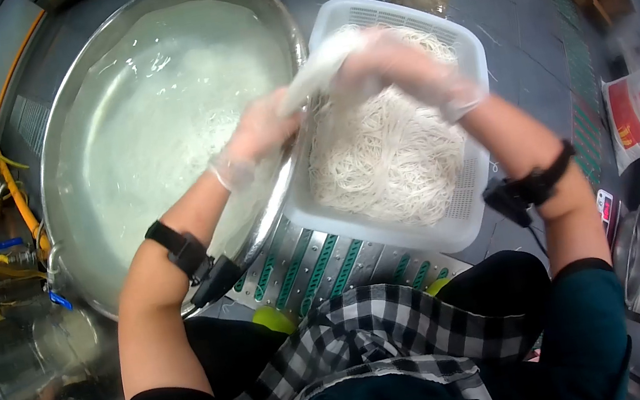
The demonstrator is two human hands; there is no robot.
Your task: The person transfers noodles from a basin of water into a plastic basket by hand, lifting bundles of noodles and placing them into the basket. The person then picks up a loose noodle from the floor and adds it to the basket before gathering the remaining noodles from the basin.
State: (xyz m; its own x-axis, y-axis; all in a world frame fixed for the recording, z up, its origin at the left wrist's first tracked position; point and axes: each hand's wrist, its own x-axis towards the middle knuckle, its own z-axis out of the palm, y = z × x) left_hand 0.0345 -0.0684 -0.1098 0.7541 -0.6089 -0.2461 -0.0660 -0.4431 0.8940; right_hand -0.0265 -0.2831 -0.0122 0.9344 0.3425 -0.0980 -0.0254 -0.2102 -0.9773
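Holding a bunch of white noodles (314,73) tight in left hand (259,132) and right hand (397,64), close together, above the white basket (398,235), beside the big bowl of water (51,186)

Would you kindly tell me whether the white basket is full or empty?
Partly full: white noodles heap across the basket, with its slotted walls showing above them.

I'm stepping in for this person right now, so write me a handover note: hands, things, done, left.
Left hand: gloved, closed on one end of a bunch of noodles.
Right hand: gloved, closed on its other end, above the basket.
Done: a heap of noodles lies in the basket.
Left: the held bunch is not yet set down.
Water basin sits alongside.
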